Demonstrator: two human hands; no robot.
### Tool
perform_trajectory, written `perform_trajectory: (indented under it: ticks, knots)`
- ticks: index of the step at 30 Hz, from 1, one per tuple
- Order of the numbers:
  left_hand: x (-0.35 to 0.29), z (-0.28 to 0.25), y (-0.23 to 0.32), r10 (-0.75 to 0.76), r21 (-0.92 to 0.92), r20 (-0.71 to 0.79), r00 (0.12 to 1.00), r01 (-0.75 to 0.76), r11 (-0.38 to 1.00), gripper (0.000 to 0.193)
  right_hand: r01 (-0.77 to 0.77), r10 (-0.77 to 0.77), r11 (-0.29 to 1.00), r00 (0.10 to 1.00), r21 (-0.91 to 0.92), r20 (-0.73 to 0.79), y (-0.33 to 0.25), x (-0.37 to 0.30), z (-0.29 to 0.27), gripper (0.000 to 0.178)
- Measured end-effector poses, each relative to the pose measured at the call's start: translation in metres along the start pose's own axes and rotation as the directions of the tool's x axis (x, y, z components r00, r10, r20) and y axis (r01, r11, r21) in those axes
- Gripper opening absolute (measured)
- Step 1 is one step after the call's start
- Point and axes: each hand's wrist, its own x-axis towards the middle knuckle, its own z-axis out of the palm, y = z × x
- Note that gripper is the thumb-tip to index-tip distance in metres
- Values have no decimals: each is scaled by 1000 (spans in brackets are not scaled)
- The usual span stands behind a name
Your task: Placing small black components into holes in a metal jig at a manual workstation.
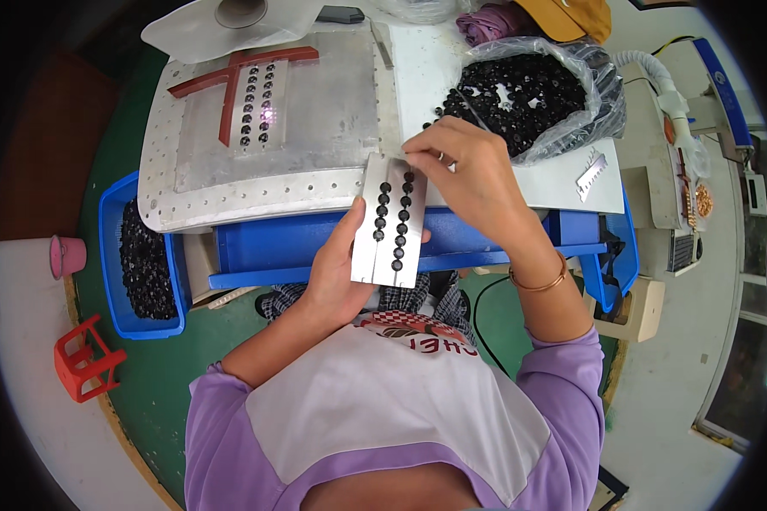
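My left hand (pixel 331 271) is closed around a flat silver metal plate (pixel 368 262), held tilted in front of the bench edge. Two lengthwise rows of small black round pieces (pixel 399 241) sit on the plate; the right row reaches nearer both ends than the left one. At the plate's upper right corner, my right hand (pixel 477 170) has thumb and forefinger pinched together. What is between those fingertips is too small to make out. Behind the right hand lies an opened clear plastic bag (pixel 603 89) with a heap of loose black round pieces (pixel 528 94), some spilled onto the white tabletop.
On the metal work surface (pixel 332 128), a second plate of black pieces (pixel 258 106) lies by a red T-shaped bar (pixel 230 102), a pink light spot on it. A toothed metal strip (pixel 591 175) lies at right. A blue bin (pixel 179 294) of black pieces stands at left, near a red stool (pixel 85 362).
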Motion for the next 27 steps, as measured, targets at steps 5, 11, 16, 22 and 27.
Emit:
perform_trajectory:
  ticks: [5, 11, 16, 22, 27]
  knots:
    - [0, 5, -1, 6, -4, 55, 998, -6, 1000, 50, 19, -18, 997, 1000, -73, 18, -13, -9, 14, 9]
    - [-2, -2, -5, -45, -55, -6, 999, 45, 998, 44, 252, -226, 912, 967, -323, 115, -24, -17, 15, 14]
    - [-2, 3, -4, -30, -11, 17, 999, 30, 999, 46, 157, -130, 956, 984, -250, 121, -17, -10, 14, 9]
    - [1, -1, -4, -29, 31, 16, 999, 29, 999, 50, 53, -43, 993, 994, -109, 97, -9, -6, 16, 8]
    - [2, 0, -2, -42, 17, 20, 999, 41, 999, 51, 81, -80, 993, 997, -81, 8, -6, -12, 20, 10]
